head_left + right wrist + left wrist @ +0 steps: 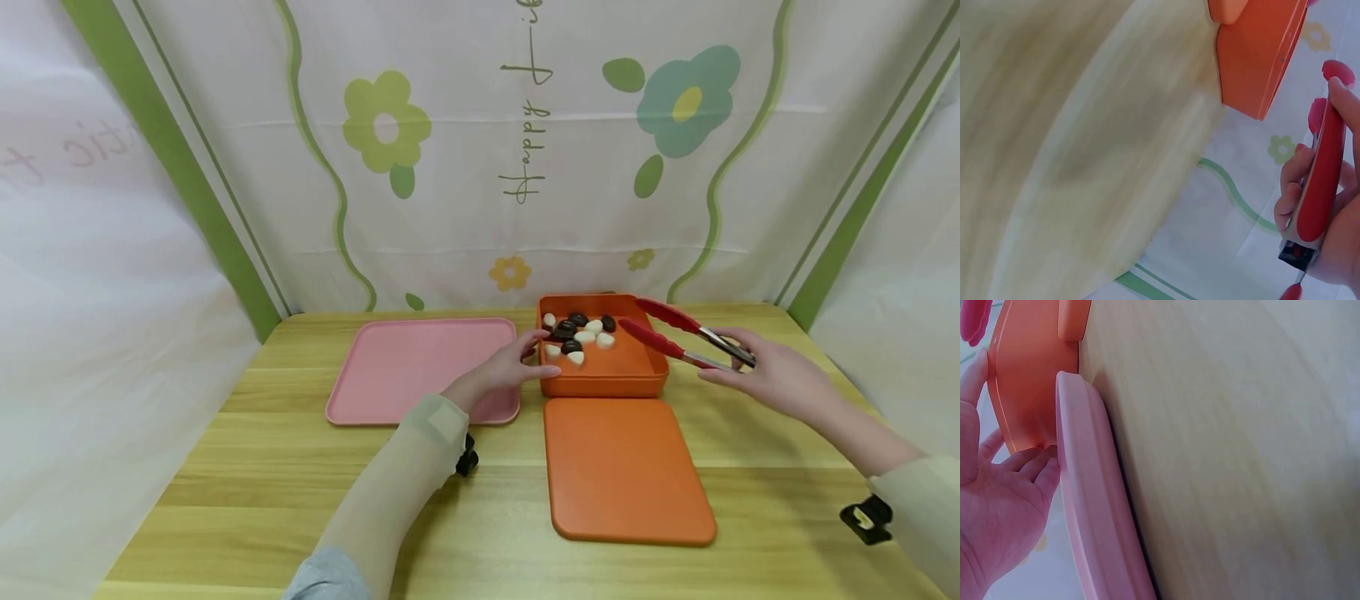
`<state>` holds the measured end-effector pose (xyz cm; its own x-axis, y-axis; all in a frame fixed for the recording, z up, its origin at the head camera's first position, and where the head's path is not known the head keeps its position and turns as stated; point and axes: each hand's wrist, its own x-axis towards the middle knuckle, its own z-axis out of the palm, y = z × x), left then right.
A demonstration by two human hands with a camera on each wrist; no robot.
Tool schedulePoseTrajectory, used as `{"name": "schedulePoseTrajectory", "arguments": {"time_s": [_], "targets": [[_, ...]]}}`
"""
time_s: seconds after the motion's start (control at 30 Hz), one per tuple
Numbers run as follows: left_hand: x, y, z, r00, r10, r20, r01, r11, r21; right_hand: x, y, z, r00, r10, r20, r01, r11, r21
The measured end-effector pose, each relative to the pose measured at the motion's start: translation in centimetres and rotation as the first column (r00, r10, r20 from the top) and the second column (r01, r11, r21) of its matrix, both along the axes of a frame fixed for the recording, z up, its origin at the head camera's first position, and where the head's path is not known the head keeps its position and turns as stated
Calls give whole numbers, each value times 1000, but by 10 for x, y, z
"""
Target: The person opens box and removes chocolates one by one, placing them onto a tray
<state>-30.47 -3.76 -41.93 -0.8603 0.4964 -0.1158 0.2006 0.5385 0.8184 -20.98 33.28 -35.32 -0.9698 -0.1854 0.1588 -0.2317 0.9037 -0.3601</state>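
Note:
My right hand (pixel 783 375) grips red-and-silver tongs (pixel 693 329). Their two red tips stand apart above the right side of an open orange box (pixel 603 387). Black and white pebble-like pieces (pixel 585 337) lie in the box, mostly toward its left. At the box's left wall is my left hand (pixel 506 367), thumb and fingers spread along the side and touching it. In the left wrist view the left hand (pixel 1004 500) reaches past the edge of a pink tray (pixel 1094 469). The right wrist view shows fingers around the tongs' red handle (pixel 1322 175).
The pink tray (pixel 420 358) lies left of the box on the wooden table (pixel 300 483). In front of the box lies a flat orange lid (pixel 626 475). A white curtain with printed flowers (pixel 450 217) hangs behind the table.

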Motion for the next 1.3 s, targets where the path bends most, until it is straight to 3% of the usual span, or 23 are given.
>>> {"name": "schedulePoseTrajectory", "arguments": {"time_s": [0.17,0.6,1.1,1.3], "targets": [[0,0,0,1000,2,-2,-2,1000,-6,-14,-3,5,998,59,-20,-58,997,40],[-1,-1,-3,1000,9,6,-9,1000,0,-42,-16,13,989,144,41,-147,986,78],[-1,0,-2,1000,10,11,-11,1000,12,-49,-35,10,980,194,38,-198,967,163],[-1,0,-1,1000,12,7,-12,1000,4,-54,-39,8,976,202,82,-213,962,170]]}}
